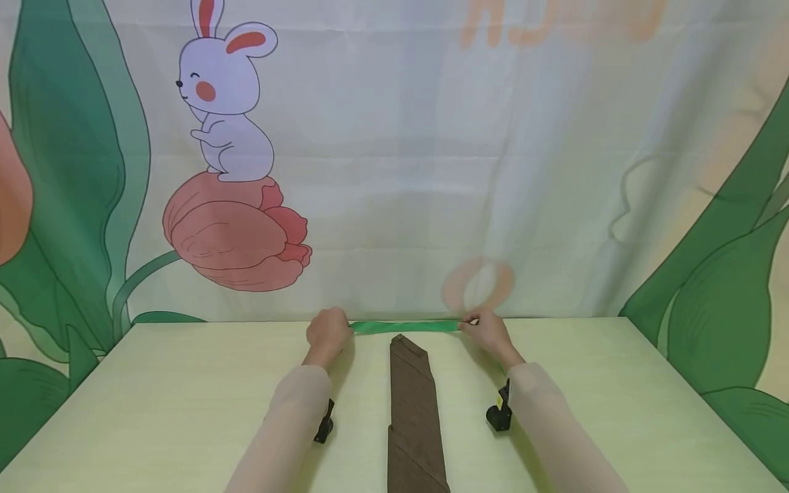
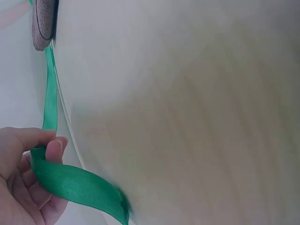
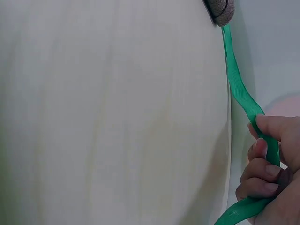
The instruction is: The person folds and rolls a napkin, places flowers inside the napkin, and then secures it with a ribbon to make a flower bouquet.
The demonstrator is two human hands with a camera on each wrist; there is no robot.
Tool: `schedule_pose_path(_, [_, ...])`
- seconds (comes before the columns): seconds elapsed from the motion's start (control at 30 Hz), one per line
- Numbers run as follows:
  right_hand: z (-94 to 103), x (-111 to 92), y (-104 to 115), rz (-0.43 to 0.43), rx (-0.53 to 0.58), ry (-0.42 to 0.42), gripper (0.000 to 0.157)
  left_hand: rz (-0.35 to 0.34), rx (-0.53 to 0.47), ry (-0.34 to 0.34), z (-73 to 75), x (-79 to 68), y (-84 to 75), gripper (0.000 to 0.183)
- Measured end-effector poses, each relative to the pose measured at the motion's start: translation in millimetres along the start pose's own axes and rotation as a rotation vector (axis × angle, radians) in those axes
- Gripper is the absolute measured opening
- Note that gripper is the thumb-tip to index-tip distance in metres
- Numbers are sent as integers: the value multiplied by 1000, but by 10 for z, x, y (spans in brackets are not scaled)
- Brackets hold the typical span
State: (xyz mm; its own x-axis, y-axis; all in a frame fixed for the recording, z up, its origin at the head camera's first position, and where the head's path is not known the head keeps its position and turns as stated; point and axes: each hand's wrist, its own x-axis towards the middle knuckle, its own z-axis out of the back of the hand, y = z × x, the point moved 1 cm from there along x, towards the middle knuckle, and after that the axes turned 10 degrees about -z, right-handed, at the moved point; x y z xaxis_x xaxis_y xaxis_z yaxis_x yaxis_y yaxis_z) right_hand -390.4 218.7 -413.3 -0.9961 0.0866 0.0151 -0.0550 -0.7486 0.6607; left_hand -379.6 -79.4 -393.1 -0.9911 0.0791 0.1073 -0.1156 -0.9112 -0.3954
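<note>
A green ribbon (image 1: 407, 327) is stretched between my two hands at the table's far edge. My left hand (image 1: 329, 330) pinches it between thumb and finger, and a loose tail curls below that hand in the left wrist view. At the other side my right hand (image 1: 488, 332) pinches the ribbon (image 3: 239, 89), whose tail passes under the curled fingers. Between my forearms lies a long brown folded cloth (image 1: 414, 418), its pointed far end just on the near side of the ribbon. Both wrist views catch only that cloth's tip (image 2: 43, 23).
The pale yellow table (image 1: 203, 390) stretches out to both sides. Right behind its far edge hangs a printed curtain (image 1: 382, 171) with a rabbit and flowers. A small black camera (image 1: 501, 411) sits at my right wrist, another (image 1: 324, 423) at my left.
</note>
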Motion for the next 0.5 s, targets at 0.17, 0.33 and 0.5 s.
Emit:
schedule_pose_path(0.17, [11,-20,-24,-7,0,12,20,5,22,30,-12,-19,-5,32])
schedule_pose_path(0.33, [19,-23,-87,-29,0,39,17,18,41,52,1,-36,3,30])
schedule_pose_path(0.5, [5,-31,-123,-68,3,86,16,31,50,81,-11,-51,15,27])
